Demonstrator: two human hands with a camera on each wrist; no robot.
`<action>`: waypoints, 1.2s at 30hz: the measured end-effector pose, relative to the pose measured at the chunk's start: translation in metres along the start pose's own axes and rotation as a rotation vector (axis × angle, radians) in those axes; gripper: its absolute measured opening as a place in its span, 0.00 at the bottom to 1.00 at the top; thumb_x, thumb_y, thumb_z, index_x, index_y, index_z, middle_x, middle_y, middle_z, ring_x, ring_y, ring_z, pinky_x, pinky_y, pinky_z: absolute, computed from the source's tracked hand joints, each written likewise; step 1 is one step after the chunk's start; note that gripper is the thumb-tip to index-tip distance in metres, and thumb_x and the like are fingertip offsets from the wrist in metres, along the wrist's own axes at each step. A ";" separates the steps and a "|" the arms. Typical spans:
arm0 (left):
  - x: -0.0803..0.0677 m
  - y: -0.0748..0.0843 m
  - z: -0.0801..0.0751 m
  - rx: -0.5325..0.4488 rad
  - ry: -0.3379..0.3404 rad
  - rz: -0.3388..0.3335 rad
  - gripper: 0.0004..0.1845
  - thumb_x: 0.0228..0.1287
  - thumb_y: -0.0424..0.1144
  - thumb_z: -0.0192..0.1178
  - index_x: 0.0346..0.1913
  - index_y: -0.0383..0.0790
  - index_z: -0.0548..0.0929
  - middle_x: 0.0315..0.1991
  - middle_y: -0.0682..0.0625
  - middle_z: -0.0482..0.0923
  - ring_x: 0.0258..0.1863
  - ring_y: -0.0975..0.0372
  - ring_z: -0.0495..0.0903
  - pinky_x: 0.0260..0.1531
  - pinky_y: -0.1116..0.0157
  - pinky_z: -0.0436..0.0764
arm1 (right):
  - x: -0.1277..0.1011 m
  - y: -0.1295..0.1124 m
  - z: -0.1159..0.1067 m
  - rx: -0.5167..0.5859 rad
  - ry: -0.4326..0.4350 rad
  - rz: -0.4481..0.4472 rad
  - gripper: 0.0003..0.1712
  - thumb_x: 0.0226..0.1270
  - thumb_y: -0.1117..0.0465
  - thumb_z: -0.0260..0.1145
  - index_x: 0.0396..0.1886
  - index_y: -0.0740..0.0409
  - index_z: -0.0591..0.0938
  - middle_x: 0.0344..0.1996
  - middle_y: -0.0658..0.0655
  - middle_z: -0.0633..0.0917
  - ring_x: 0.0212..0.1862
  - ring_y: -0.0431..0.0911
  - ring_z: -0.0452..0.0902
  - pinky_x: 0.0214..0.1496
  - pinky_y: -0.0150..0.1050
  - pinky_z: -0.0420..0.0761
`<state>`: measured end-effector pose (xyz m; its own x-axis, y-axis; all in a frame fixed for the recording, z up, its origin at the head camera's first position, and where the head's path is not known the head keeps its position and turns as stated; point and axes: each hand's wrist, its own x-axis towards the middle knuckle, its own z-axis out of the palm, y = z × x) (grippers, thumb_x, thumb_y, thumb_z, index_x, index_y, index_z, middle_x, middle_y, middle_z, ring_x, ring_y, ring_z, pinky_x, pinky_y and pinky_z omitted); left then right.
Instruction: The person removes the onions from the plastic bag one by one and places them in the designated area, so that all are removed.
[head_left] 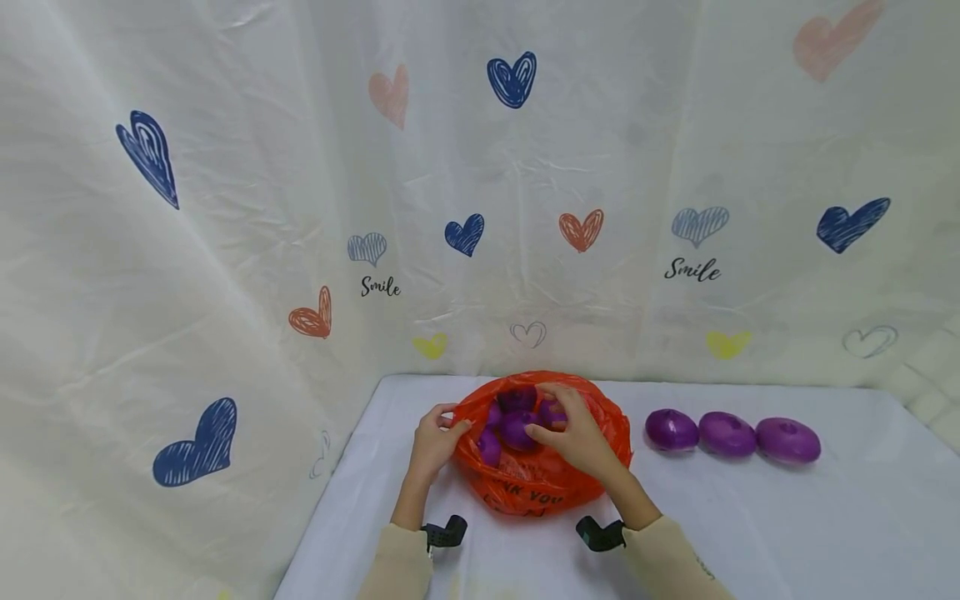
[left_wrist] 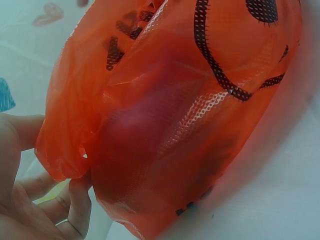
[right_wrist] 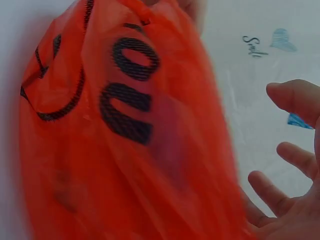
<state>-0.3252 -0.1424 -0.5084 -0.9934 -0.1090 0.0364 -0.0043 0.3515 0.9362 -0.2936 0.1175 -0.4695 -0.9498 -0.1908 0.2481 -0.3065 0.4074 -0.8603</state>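
Note:
A red plastic bag (head_left: pixel 528 500) with black printing stands with its mouth wide open. Several purple onions (head_left: pixel 516 431) lie inside it. At the left rim my left hand (head_left: pixel 433 443) pinches the thin plastic between thumb and fingers; the left wrist view shows the gathered edge in its grasp. Over the right side of the mouth is my right hand (head_left: pixel 579 440), thumb and fingers spread apart. In the right wrist view these fingers (right_wrist: pixel 295 160) hold nothing and are beside the bag's edge. Lower onions show only as dark shapes through the plastic.
Three more onions (head_left: pixel 726 435) sit in a row on the white-covered table (head_left: pixel 750 533), right of the bag. Behind the table hangs a white curtain (head_left: pixel 555 292) with printed hearts, close to the table's back edge. Another sheet hangs along the left.

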 end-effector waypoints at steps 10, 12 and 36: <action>0.000 0.001 0.001 0.006 0.004 -0.012 0.22 0.65 0.43 0.68 0.61 0.42 0.81 0.40 0.43 0.79 0.32 0.58 0.78 0.32 0.66 0.85 | 0.013 0.019 0.027 -0.064 0.012 0.109 0.39 0.65 0.56 0.74 0.73 0.51 0.70 0.67 0.67 0.68 0.66 0.64 0.70 0.63 0.61 0.79; 0.000 0.001 0.002 0.012 0.007 -0.004 0.23 0.65 0.43 0.68 0.61 0.41 0.81 0.40 0.43 0.79 0.31 0.58 0.78 0.31 0.66 0.84 | 0.014 0.024 0.031 -0.073 0.023 0.120 0.38 0.65 0.56 0.74 0.73 0.51 0.70 0.66 0.67 0.69 0.65 0.63 0.70 0.64 0.62 0.79; -0.002 0.002 0.003 0.019 0.014 -0.012 0.22 0.66 0.44 0.68 0.61 0.43 0.81 0.41 0.42 0.80 0.32 0.57 0.78 0.33 0.65 0.85 | 0.018 0.037 0.051 -0.132 0.004 0.186 0.36 0.60 0.64 0.77 0.66 0.51 0.72 0.64 0.65 0.75 0.66 0.66 0.74 0.62 0.68 0.77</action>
<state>-0.3237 -0.1390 -0.5072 -0.9915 -0.1261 0.0305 -0.0182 0.3675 0.9298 -0.3193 0.0834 -0.5197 -0.9908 -0.0983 0.0929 -0.1318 0.5485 -0.8257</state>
